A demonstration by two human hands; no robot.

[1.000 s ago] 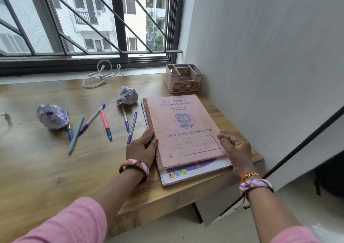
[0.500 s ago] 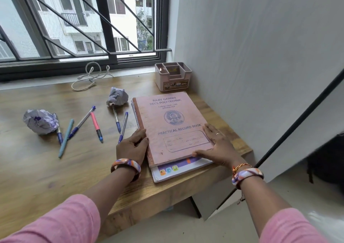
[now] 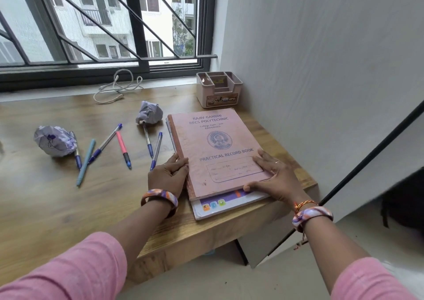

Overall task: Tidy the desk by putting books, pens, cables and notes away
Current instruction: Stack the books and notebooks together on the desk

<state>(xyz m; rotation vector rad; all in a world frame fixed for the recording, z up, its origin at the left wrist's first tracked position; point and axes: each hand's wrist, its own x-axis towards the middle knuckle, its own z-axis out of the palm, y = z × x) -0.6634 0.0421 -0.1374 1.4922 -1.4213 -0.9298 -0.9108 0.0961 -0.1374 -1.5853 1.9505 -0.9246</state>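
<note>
1. Books: two, stacked at the table's point(image 3: 68, 203) right end; pink record book point(image 3: 215, 148) over white book point(image 3: 229, 204).
2. Hands: left hand point(image 3: 168, 177), right hand point(image 3: 275, 178), flat against the stack (grip released).
3. Pens: six point(image 3: 121, 144).
4. Paper balls: two point(image 3: 55, 140).
5. Cable: one point(image 3: 119, 88).
6. Organizer: one point(image 3: 218, 88).

A single head-worn view looks forward and down, close over the desk point(image 3: 68, 208).

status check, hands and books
Left hand flat against pink book spine. Right hand on stack's near corner. Pens loose left, not blocking.
</note>
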